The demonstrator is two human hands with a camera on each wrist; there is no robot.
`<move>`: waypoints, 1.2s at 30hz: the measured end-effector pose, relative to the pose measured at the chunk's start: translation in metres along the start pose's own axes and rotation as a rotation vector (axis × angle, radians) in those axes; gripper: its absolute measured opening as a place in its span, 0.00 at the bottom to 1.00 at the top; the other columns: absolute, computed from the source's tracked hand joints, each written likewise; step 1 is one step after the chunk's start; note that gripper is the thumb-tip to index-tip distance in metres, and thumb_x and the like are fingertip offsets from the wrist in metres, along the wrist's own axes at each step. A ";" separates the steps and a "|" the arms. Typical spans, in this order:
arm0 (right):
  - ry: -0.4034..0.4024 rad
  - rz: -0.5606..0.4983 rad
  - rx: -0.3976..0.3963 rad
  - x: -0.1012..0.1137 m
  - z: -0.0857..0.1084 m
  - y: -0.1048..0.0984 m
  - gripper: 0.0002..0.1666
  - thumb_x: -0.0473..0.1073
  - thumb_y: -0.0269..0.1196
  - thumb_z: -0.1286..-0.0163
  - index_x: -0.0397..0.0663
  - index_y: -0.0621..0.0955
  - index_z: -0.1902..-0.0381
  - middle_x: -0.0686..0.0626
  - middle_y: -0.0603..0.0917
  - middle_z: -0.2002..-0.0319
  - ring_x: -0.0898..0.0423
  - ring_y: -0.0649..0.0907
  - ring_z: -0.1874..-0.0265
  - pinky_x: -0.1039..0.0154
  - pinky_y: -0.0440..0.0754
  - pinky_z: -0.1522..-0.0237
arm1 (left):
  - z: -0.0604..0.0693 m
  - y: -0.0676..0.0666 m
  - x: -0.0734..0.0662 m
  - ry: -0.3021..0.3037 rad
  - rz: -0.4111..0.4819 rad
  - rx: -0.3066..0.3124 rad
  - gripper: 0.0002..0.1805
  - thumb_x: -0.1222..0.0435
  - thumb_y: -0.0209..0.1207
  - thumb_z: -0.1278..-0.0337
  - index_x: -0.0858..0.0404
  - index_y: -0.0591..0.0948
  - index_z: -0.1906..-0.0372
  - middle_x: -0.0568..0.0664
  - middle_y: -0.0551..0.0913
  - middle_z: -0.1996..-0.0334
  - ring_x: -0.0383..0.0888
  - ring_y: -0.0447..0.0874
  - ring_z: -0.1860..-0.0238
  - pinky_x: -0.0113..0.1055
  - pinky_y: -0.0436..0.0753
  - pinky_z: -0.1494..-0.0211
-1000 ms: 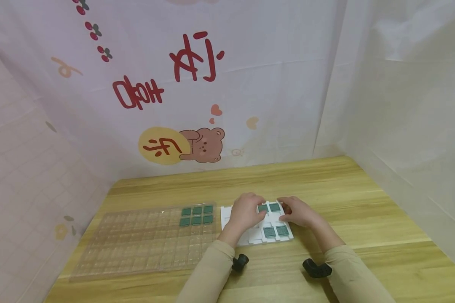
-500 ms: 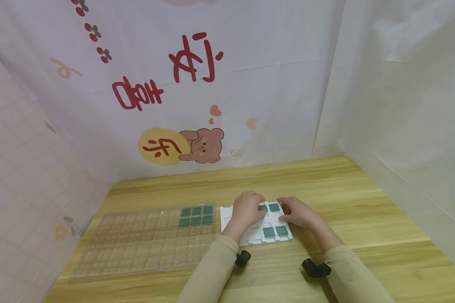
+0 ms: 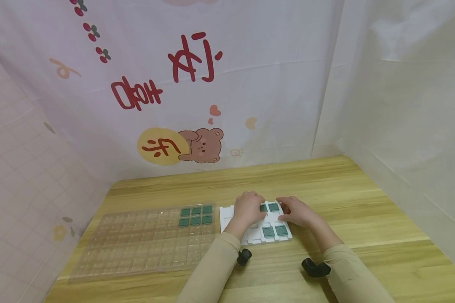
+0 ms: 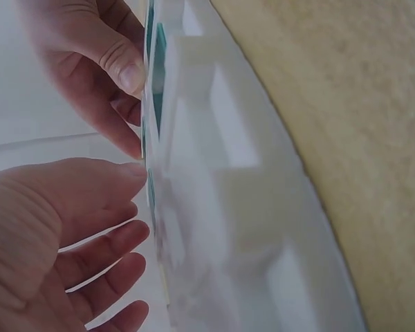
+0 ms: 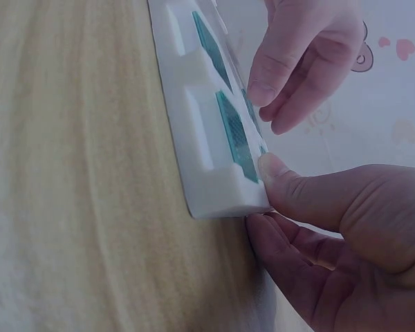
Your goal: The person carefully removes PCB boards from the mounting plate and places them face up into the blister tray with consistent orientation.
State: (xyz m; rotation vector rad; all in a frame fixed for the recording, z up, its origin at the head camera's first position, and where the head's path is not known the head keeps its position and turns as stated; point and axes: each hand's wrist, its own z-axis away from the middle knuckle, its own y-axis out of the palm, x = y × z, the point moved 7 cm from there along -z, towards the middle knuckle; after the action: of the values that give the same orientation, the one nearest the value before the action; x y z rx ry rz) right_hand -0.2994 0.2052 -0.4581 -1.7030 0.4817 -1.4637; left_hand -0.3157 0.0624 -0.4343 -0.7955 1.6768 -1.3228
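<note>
A white tray (image 3: 255, 235) with square pockets lies on the table, some pockets holding green chips (image 3: 281, 230). My left hand (image 3: 248, 210) reaches over its middle, thumb and forefinger at opposite edges of a far-row chip (image 3: 263, 208) in a pinch. In the left wrist view that chip is mostly hidden beside the left thumb (image 4: 111, 176). My right hand (image 3: 297, 212) grips the tray's right edge. In the right wrist view the right thumb (image 5: 290, 190) lies on the tray's top, with its fingers against the side and underneath.
Left of the white tray lies a wide clear plastic tray (image 3: 136, 244) with many small pockets. Several green chips (image 3: 196, 211) sit in its far right corner. White printed cloth (image 3: 273, 84) hangs behind the wooden table (image 3: 364, 235) and at both sides.
My left hand and forearm have shifted slightly right, covering more of the far-row chip. The right hand keeps its grip on the tray's edge.
</note>
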 end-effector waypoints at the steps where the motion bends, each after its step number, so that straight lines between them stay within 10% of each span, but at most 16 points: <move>1: 0.001 -0.001 -0.001 0.000 0.000 0.000 0.37 0.36 0.71 0.38 0.25 0.70 0.36 0.39 0.78 0.54 0.48 0.78 0.58 0.50 0.77 0.52 | 0.000 0.000 0.000 0.000 -0.005 0.000 0.20 0.54 0.70 0.47 0.53 0.86 0.48 0.47 0.83 0.50 0.48 0.77 0.49 0.43 0.74 0.47; 36: 0.018 0.012 0.005 -0.001 0.000 0.001 0.37 0.36 0.70 0.38 0.27 0.70 0.35 0.40 0.77 0.54 0.50 0.77 0.59 0.51 0.77 0.53 | -0.005 0.005 0.000 -0.004 -0.030 0.007 0.11 0.60 0.69 0.47 0.53 0.88 0.56 0.45 0.83 0.60 0.46 0.76 0.57 0.40 0.75 0.52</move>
State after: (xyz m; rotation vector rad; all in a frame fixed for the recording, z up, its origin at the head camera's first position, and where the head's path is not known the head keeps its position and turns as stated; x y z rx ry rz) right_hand -0.2994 0.2054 -0.4596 -1.6814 0.4960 -1.4721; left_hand -0.3199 0.0664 -0.4391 -0.8218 1.6624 -1.3465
